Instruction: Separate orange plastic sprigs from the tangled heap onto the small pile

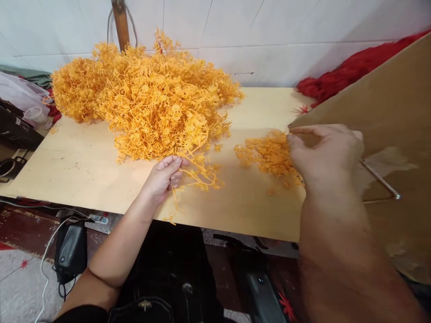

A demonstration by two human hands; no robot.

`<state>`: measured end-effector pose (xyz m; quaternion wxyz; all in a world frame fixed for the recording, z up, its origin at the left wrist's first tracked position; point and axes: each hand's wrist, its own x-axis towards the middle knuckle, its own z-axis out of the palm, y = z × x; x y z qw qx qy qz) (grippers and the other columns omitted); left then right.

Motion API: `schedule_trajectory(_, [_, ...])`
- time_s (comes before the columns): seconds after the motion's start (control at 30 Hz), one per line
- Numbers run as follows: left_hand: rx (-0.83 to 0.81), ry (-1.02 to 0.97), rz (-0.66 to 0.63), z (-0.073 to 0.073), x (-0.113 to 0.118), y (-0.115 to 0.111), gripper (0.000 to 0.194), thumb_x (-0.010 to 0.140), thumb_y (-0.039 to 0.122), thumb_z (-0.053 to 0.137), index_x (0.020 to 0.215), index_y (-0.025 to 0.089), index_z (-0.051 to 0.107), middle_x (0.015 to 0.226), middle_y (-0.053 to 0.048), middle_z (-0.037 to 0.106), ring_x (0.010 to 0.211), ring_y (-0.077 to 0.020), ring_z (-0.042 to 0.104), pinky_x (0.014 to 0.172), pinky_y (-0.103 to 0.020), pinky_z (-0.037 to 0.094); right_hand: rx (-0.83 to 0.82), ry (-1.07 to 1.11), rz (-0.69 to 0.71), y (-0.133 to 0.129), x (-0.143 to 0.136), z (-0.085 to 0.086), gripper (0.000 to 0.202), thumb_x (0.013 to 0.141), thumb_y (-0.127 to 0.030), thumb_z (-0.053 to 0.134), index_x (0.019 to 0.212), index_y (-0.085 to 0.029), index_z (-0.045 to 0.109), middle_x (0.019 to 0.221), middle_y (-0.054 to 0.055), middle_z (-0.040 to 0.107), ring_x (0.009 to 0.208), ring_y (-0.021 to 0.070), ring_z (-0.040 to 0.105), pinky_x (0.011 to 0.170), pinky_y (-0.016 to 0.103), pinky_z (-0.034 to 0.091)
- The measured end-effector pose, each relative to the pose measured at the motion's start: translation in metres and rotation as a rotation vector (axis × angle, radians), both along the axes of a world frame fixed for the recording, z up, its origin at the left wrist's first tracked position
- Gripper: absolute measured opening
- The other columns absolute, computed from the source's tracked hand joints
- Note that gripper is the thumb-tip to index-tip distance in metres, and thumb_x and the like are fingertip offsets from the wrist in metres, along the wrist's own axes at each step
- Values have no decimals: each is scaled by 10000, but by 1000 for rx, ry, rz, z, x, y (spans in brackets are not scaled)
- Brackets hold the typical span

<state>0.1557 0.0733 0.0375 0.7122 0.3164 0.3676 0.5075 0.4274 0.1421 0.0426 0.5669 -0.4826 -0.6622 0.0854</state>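
Your left hand (167, 176) pinched an orange sprig (204, 183) between thumb and fingers, just in front of the large orange heap (161, 98), which lay on the bench (84, 179). Your right hand (325, 152) was at the smaller orange pile (269, 150), thumb and forefinger close together; I could not tell whether they held something. Cardboard (397, 112) stood at the right side.

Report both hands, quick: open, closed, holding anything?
Left hand: closed, holding thin orange sprigs.
Right hand: partly curled by the smaller orange pile; cannot tell whether it holds anything.
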Motion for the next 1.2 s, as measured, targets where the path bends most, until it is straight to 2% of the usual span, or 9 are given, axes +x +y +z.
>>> schedule_trajectory(0.1, [-8,-1,-25,-2,3,-2,174,794,298,534,728,137,524,428,94,243,359,-7,156,368,-131,125,-322,122,120,-25,-42,4,82,765,-296,597,745,-259,668,681,-8,570,605,117,466,538,255,365])
schedule_trajectory(0.23, [-31,31,-57,1,6,-7,187,788,309,543,710,140,521,419,93,250,359,-8,170,375,-131,135,-838,169,739,-49,-97,-7,289,650,-464,669,751,-194,653,625,-10,568,592,118,504,566,259,429])
schedule_trajectory(0.3, [-39,72,-49,3,4,-10,193,782,313,552,704,138,523,423,91,258,365,-7,179,381,-131,146,-941,287,879,-53,-109,-15,308,645,-489,662,688,-185,640,565,-21,529,538,96,472,535,241,419])
schedule_trajectory(0.4, [-44,117,1,1,-3,-14,203,773,324,560,702,136,529,428,94,232,373,-11,172,385,-133,154,-920,500,786,-52,-109,-22,296,650,-473,668,643,-181,623,592,-13,545,528,73,469,503,208,409])
schedule_trajectory(0.57, [-7,95,69,-10,-10,-17,232,732,355,601,692,140,525,448,94,217,376,-12,165,385,-143,146,-742,729,425,-47,-95,-26,291,616,-436,705,584,-180,570,571,-27,507,469,46,433,402,169,360])
schedule_trajectory(0.67, [-35,79,52,-13,-11,-18,233,721,353,609,678,143,517,433,100,204,370,-14,148,381,-146,141,-749,786,365,-48,-88,-28,307,547,-412,755,582,-175,562,581,-30,522,454,40,436,384,167,351])
schedule_trajectory(0.87, [-18,215,96,-9,-13,-18,233,677,353,657,708,132,592,433,88,302,384,-14,229,387,-143,186,-783,693,529,-53,-79,-29,271,541,-360,766,694,-175,641,598,-6,578,481,62,483,421,199,390])
schedule_trajectory(1.0, [14,368,-90,-16,-7,-19,251,628,344,693,744,125,655,635,3,590,541,-42,468,496,-148,343,-695,681,325,-52,-82,-28,234,586,-367,722,622,-175,592,531,-33,519,391,31,380,351,177,294])
schedule_trajectory(1.2, [58,491,-38,-21,5,-20,238,650,345,659,767,140,681,666,-4,636,573,-59,491,540,-175,358,-533,403,16,-32,-83,-36,165,707,-305,603,636,-166,550,512,-40,471,398,51,383,380,206,324])
